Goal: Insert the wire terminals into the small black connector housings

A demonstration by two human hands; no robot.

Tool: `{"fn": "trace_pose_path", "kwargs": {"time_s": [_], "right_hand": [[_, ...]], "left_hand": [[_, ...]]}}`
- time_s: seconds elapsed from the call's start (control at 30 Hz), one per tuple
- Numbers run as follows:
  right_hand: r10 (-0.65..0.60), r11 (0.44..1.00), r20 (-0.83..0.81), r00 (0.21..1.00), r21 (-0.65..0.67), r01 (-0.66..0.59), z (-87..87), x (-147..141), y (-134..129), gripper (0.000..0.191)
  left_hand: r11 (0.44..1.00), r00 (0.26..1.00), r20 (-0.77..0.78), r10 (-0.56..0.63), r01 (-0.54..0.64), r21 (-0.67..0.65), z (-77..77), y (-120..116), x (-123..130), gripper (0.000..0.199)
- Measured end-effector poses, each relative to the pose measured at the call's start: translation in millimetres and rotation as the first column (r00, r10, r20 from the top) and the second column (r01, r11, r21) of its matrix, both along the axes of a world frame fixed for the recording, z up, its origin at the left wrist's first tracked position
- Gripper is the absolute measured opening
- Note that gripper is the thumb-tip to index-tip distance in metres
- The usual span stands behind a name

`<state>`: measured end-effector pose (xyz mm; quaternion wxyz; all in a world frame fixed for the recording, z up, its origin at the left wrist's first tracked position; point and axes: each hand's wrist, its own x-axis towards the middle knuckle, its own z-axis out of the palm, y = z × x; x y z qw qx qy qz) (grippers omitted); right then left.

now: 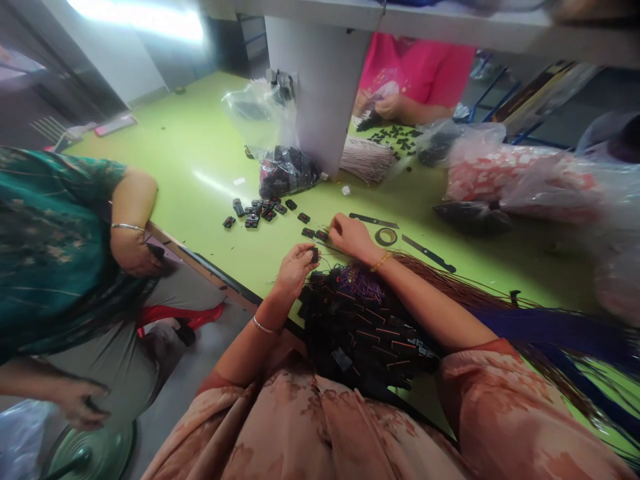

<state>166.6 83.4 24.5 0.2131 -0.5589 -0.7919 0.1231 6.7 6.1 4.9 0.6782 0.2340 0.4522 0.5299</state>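
My left hand (294, 268) is closed in a pinch on a small black plastic connector (315, 255), held just above the table. To its right my right hand (348, 233) is bent down with its fingertips pressed together; whatever they hold is too small to make out. Beside those fingertips lie black-and-red connector pieces (308, 233). Thin wires run near both hands. Below them spreads a big heap of black connectors (370, 333) with a bundle of purple wire ends (357, 280) on top.
More black pieces (257, 212) lie loose on the green table (200, 133). A tape roll (387, 237) sits between two dark blades (429, 252). Long brown and blue wires (550, 327) stretch right. Plastic bags (540, 173) stand behind. Co-workers sit left and opposite.
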Motion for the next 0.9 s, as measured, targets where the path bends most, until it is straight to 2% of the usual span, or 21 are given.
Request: {"fn": "trace_pose_path", "kwargs": {"time_s": [0.13, 0.27, 0.47, 0.67, 0.9], "right_hand": [[0.148, 0.988, -0.272, 0.951, -0.008, -0.156, 9.3, -10.7, -9.5, 0.012], [0.183, 0.972, -0.373, 0.91, -0.072, -0.225, 10.0, -14.5, -23.5, 0.013], [0.148, 0.97, -0.329, 0.933, -0.138, -0.202, 1.8, -8.4, -37.3, 0.015], [0.156, 0.968, -0.275, 0.949, -0.149, -0.202, -0.9, -6.6, -39.2, 0.015], [0.106, 0.977, -0.226, 0.968, -0.16, -0.144, -1.4, -8.1, -39.8, 0.015]], "left_hand": [[1.0, 1.0, 0.029, 0.003, -0.003, 0.006, -0.9, 0.8, 0.1, 0.018], [1.0, 0.997, 0.075, 0.024, -0.024, 0.0, -1.6, 1.6, 0.5, 0.018], [0.999, 0.988, 0.151, 0.028, -0.021, -0.048, -2.2, 3.4, -0.1, 0.016], [0.998, 0.982, 0.187, 0.019, -0.009, -0.058, -3.4, 4.4, -1.6, 0.015], [0.999, 0.984, 0.176, -0.001, 0.009, -0.045, -5.8, 5.2, -2.7, 0.015]]}}
